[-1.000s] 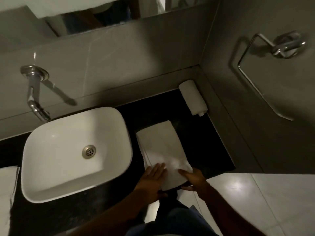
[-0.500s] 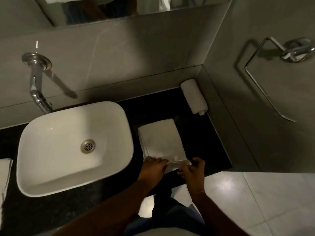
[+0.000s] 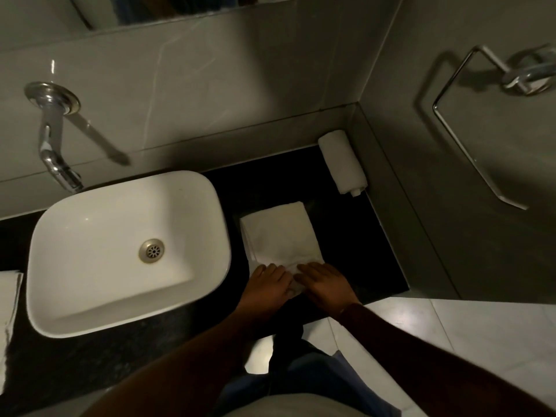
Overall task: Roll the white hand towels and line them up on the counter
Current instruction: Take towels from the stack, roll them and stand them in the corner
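A folded white hand towel (image 3: pixel 279 233) lies flat on the black counter (image 3: pixel 355 254), to the right of the basin. Its near end is turned over into a small roll, mostly hidden under my hands. My left hand (image 3: pixel 266 285) and my right hand (image 3: pixel 323 284) rest side by side on that rolled end, fingers pointing away from me and pressing down. One finished rolled white towel (image 3: pixel 343 162) lies in the back right corner of the counter, against the side wall.
A white vessel basin (image 3: pixel 126 251) takes up the counter's left part, with a chrome wall tap (image 3: pixel 52 139) above it. More white towel cloth (image 3: pixel 9 314) shows at the left edge. A chrome towel ring (image 3: pixel 481 115) hangs on the right wall. Light floor tiles lie below.
My hands went from lying on the towel's near end to pinching it up, then turned it over; now both palms lie flat on the started roll. The flat part looks shorter.
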